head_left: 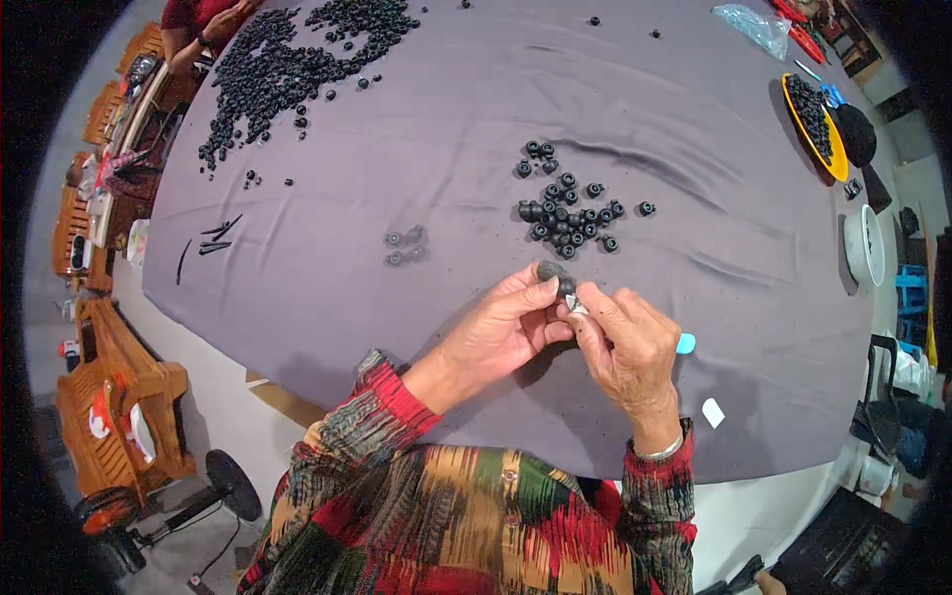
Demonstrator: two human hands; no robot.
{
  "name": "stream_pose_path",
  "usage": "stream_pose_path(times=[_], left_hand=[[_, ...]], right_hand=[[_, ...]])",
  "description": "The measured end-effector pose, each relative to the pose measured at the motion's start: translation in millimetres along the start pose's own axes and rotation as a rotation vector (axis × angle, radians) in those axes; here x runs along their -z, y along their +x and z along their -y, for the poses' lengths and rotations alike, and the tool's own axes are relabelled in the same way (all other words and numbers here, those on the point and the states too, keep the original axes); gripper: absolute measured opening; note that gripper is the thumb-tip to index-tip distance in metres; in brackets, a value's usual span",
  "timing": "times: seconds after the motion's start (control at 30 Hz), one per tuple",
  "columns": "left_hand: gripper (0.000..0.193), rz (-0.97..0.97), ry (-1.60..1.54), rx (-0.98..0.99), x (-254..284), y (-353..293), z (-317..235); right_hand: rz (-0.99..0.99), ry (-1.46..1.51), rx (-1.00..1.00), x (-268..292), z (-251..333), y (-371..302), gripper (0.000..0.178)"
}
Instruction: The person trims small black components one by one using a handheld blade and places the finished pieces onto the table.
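Left hand (511, 322): we had thumb and fingers clamped on a small round black part (566, 286), just above the cloth's near-middle area in view. Right hand (630, 352): we had thumb and forefinger pinched on a small pale piece (576, 306) at the part's near end; couldn't tell if the two were joined. A turquoise piece (685, 343) stuck out beside the right hand's outer edge; most of it was hidden, so we couldn't tell if that hand held it.

Just beyond the hands, on the grey cloth (466, 178), we had a loose cluster of black parts (570, 220). Left of it: a few translucent grey pieces (405, 245). Further left: thin black strips (216, 238). Far left corner: a big heap of black pieces (263, 74), with another person's hand (230, 20) near it.

Right side: we saw a yellow plate (841, 167) loaded with black pieces, blue scissors (833, 96) beside it, a white bowl (858, 248) nearer us. A white tab (712, 413) lay near our right wrist.
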State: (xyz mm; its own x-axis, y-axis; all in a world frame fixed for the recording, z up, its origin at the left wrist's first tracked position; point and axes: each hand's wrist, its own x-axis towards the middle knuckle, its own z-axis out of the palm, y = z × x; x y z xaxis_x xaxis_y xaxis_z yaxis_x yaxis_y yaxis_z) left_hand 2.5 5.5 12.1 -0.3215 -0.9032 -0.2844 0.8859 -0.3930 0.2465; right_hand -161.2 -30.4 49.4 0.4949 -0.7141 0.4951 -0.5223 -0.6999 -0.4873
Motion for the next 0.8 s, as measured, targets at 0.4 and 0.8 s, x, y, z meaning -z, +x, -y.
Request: stream_pose_path(times=[0.4,0.8], left_hand=[[0.009,0.100,0.058,-0.035,6.6,1.8,-1.1],[0.012,0.069,0.134,-0.028,8.2,1.4,-3.9]], right_hand=[[0.015,0.126,-0.041,2.5,-0.5,-1.7,0.025],[0.028,0.160,-0.052,5.2,0.7,-1.5,0.025]])
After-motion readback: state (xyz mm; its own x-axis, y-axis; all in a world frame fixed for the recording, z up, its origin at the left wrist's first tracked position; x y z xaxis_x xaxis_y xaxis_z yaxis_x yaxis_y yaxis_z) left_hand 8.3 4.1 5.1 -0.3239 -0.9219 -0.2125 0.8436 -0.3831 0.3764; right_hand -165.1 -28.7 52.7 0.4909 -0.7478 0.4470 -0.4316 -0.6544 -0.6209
